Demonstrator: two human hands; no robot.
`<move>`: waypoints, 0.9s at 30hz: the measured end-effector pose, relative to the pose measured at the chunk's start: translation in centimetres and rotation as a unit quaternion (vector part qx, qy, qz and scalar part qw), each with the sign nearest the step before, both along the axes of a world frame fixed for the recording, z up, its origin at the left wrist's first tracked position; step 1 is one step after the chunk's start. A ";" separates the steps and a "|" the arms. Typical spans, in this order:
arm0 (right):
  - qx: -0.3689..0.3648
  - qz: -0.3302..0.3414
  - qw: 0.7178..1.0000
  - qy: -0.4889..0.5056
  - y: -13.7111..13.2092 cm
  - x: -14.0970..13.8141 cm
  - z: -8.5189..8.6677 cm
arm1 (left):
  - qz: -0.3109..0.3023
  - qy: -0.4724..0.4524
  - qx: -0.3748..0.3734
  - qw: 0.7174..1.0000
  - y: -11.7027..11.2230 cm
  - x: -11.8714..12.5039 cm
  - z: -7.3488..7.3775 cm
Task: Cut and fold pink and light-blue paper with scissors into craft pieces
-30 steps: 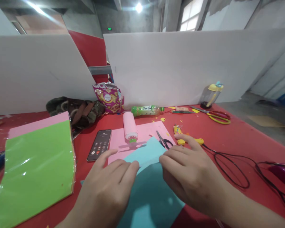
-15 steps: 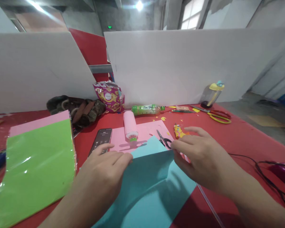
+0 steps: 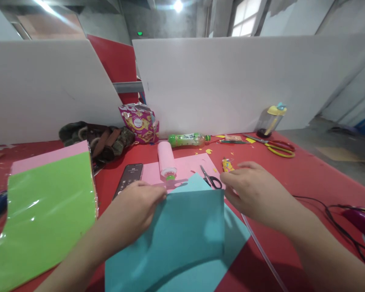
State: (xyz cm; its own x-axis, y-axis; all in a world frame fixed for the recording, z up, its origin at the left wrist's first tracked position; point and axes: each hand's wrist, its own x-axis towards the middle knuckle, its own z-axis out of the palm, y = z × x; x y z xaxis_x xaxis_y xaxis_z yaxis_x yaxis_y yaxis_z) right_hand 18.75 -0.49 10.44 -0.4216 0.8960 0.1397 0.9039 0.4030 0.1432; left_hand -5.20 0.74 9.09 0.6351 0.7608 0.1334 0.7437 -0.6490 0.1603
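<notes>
Smooth, matte blue paper lies near centre on the red table, one straight-edged layer raised above a flat one; whether that is one folded sheet or two, I cannot tell. The left hand pinches its far left corner between thumb and fingers. The right hand is curled at the far right corner; I cannot tell whether it grips.

Beyond lie one flat pink sheet and, on it, one pink cylinder. Scissors number two pairs: small black-handled scissors just beyond the paper and large scissors with red and yellow loops, far right. Two plastic bottles stand out: a green bottle on its side, a clear bottle upright. One glossy sleeve holds green and pink sheets, left; one flat phone lies beyond the left hand.
</notes>
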 end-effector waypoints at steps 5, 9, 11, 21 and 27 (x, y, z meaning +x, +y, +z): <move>0.018 -0.025 0.999 -0.009 0.0 0.5 0.4 | 0.022 0.002 -0.035 0.999 0.4 -0.8 0.2; 0.037 0.046 0.998 0.037 -0.7 -0.9 -0.4 | 0.004 0.032 -0.068 0.997 0.1 0.0 -0.3; 0.028 0.099 0.994 0.044 -1.1 -1.9 -1.1 | -0.006 0.042 -0.084 0.996 -0.3 0.6 -0.7; -0.018 0.195 0.980 0.037 -2.1 -4.3 -3.7 | -0.075 0.024 -0.098 0.992 -1.8 2.6 -1.4; -0.029 0.192 0.981 0.032 -2.0 -4.5 -3.9 | -0.079 -0.005 -0.031 0.996 -2.1 3.4 -2.2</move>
State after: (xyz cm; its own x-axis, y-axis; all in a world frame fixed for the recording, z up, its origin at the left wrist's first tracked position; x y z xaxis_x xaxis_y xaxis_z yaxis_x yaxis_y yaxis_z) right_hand 14.28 -2.45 6.57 -0.7209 0.6807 0.1303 0.6909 0.7206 0.0583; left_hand -1.79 -1.32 6.88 0.7470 0.6578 0.0962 0.6304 -0.7469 0.2116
